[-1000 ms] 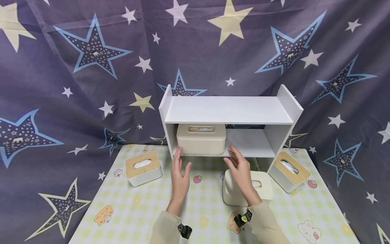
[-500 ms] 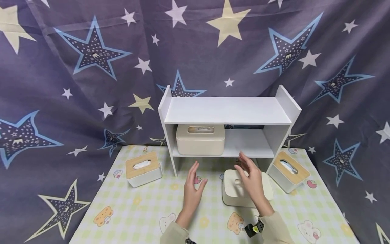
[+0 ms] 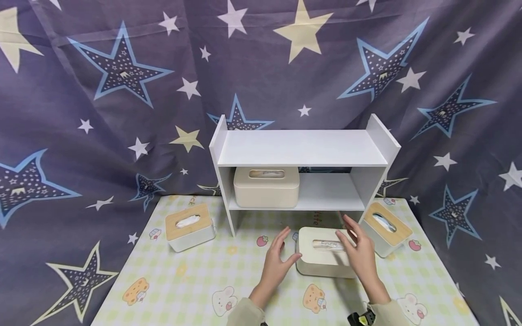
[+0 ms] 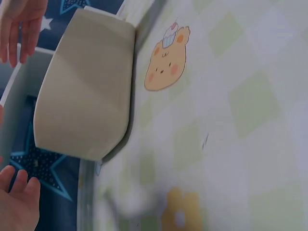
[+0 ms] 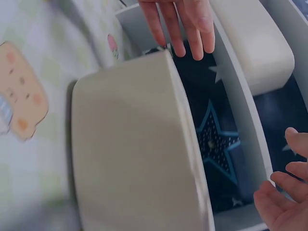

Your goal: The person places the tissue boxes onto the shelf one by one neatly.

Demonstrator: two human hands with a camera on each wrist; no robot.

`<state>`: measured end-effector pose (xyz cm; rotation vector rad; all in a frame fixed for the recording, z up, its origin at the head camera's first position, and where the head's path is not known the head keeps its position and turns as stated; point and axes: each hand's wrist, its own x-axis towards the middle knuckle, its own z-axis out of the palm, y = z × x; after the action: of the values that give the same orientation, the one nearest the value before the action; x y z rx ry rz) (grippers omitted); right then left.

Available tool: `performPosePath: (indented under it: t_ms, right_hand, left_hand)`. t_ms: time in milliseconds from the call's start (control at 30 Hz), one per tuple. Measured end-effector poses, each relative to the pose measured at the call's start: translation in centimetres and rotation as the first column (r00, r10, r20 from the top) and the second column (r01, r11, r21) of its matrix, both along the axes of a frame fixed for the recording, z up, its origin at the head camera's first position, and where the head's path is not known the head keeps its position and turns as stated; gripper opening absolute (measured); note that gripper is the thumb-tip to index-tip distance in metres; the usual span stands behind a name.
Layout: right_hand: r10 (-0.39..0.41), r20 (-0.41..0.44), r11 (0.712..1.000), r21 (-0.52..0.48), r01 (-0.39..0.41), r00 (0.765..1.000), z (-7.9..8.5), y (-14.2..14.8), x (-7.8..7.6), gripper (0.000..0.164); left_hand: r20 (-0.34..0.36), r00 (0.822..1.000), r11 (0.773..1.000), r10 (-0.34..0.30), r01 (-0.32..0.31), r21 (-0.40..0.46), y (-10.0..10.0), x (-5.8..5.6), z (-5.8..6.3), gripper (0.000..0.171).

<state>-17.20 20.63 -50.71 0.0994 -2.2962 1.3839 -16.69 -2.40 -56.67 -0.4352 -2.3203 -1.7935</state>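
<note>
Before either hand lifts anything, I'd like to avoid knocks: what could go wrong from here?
The right hand is close to the wood-topped box on the right, so reaching wider might nudge it. If the lower cream box were lifted and moved forward too low, it could catch the front edge of the white shelf's middle board. The upper cream box sits near that edge, so a bump there might shift it.

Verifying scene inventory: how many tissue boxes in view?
4: upper cream box in the left half of the shelf unit; lower cream box on the table in front; left wood-topped box and right wood-topped box flanking the unit. Any behind could be hidden.
</note>
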Motion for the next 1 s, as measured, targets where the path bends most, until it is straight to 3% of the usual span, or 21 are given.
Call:
performPosePath:
  t_ms: [633,1000]
  right_hand:
    - [-0.096,0.113,0.995,-0.02,0.099,0.989,-3.2,3.8,2.9,0.052]
    - [-0.092,0.254,0.991,-0.071,0.113,0.963,-4.7,4.8,4.4,0.055]
  left_hand:
    - [0.107,0.993,0.997,-0.056,0.051,0.053,2.1,0.1,-1.1,0.079]
    - [0.154,0.985,0.994,-0.08,0.068,0.084,2.3,0.4,-1.7,0.079]
